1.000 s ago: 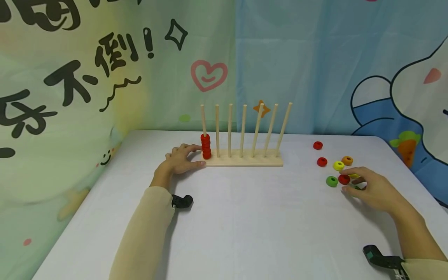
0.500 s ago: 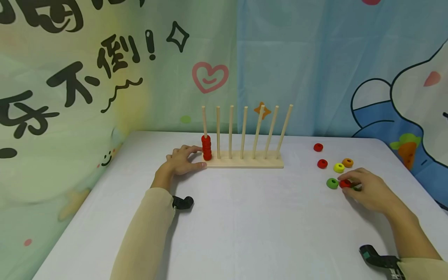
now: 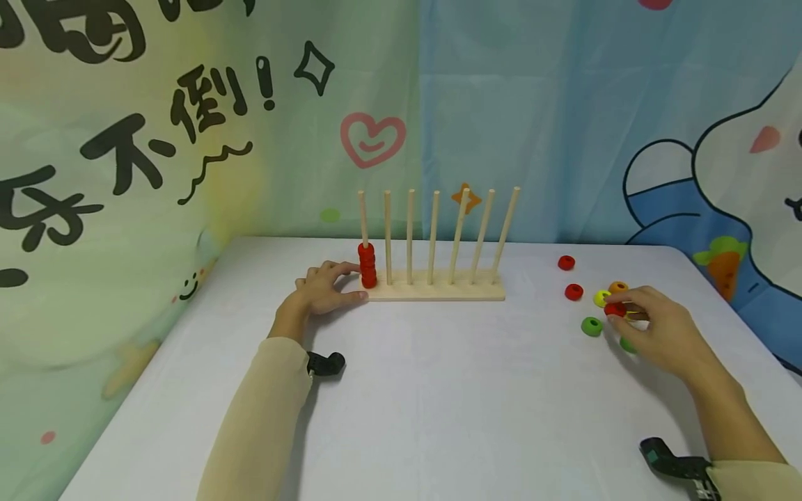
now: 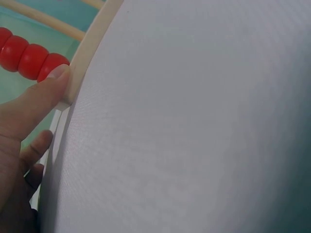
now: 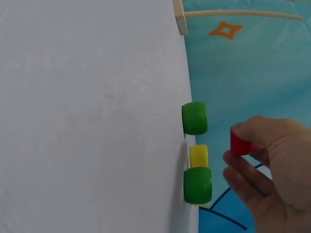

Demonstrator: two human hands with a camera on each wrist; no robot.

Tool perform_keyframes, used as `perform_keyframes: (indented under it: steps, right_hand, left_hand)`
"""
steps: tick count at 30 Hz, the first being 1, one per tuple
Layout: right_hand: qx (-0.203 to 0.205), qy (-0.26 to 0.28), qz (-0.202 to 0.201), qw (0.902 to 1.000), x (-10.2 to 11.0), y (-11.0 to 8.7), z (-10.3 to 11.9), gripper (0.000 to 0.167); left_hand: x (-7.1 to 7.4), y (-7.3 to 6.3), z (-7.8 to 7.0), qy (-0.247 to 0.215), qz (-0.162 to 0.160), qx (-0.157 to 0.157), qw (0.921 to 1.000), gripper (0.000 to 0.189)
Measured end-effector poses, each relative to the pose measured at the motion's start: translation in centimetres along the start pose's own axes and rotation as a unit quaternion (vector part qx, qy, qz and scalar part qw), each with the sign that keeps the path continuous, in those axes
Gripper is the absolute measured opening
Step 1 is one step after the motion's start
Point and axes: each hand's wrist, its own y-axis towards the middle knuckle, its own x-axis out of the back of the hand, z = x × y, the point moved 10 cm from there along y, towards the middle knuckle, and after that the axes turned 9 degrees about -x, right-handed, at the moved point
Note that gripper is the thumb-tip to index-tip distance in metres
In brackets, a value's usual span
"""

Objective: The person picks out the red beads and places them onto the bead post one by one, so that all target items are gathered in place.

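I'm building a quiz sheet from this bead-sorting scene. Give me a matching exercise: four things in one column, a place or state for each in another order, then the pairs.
Things:
1. red bead
2. stack of red beads
3. left hand
4. green bead

Places or states:
A. lies loose on the table
B. pinched in the right hand, lifted off the table
C. threaded on the leftmost peg of the wooden rack
D. rests at the rack's left end

Pairs: 1-B, 2-C, 3-D, 4-A

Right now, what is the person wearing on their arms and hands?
Both arms have long beige sleeves, the left sleeve and the right sleeve. A small black gadget sits at the left cuff, another black gadget at the right cuff. Both hands are bare: no gloves.
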Motion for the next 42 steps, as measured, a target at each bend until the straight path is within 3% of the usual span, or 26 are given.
perform_keyframes:
  steps: [8,19,22,27,37,42]
  right_hand:
    - [0.039,0.036,-0.05,0.9974,0.8,-0.1,1.7,0.037]
    - [0.063,0.052,-0.071,0.9941,1.2,-0.1,3.1,0.026]
    - [0.057,0.053,-0.068,0.9946,1.0,0.1,3.3,0.024]
    - [0.048,0.071,-0.049,0.9951,0.5,0.4,3.8,0.036]
    - [0.115,0.096,-0.04,0.9879,-0.4,1.0,7.1,0.044]
    - [0.116,0.119,-0.045,0.9851,-0.6,1.6,8.0,0.044]
  left_hand:
    - [-0.2,0.0,0.2,-0.001,-0.001,0.0,1.0,0.073]
    - [-0.4,0.4,0.4,-0.008,-0.004,-0.001,1.0,0.073]
    - [-0.4,0.4,0.5,-0.01,-0.005,0.0,0.9999,0.072]
    - [-0.4,0.4,0.6,-0.006,-0.006,0.003,1.0,0.071]
    - [0.0,0.3,0.5,-0.001,-0.007,-0.004,1.0,0.069]
    - [0.1,0.3,0.4,-0.001,-0.007,-0.004,1.0,0.069]
